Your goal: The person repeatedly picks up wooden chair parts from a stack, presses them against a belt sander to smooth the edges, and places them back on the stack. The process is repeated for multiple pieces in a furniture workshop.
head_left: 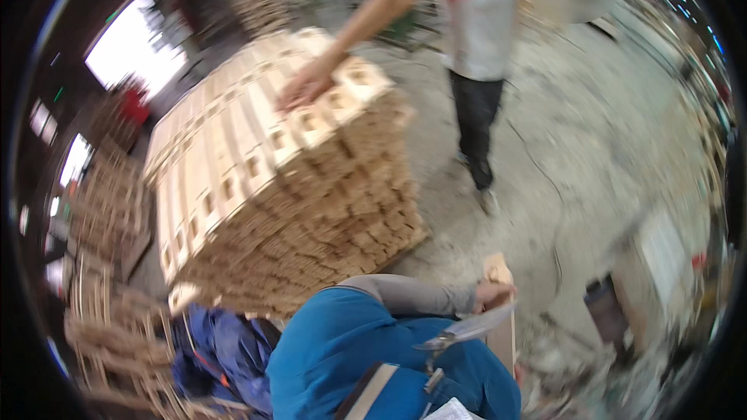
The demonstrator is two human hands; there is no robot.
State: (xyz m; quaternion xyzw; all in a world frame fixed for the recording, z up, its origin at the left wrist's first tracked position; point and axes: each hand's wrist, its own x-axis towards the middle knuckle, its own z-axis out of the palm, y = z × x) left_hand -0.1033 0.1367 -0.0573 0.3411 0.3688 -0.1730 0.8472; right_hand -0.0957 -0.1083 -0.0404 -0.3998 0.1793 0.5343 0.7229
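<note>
My left arm, in a grey sleeve, reaches across my blue-clad body toward the right. At its end my left hand [496,295] is closed around a pale wooden slat [503,346]. One end of the slat [496,266] sticks out past my fingers, and its other end runs down beside my body. A clear badge holder [473,328] on a lanyard hangs just below that hand and hides part of the slat. My right hand does not show.
A big stack of slotted wooden slats [226,128] stands ahead on the left. Another person's hand [307,87] rests on its top. Dark blue cloth [229,350] lies lower left, near wooden frames [109,198]. A cable [537,162] crosses the floor; a box [650,280] stands right.
</note>
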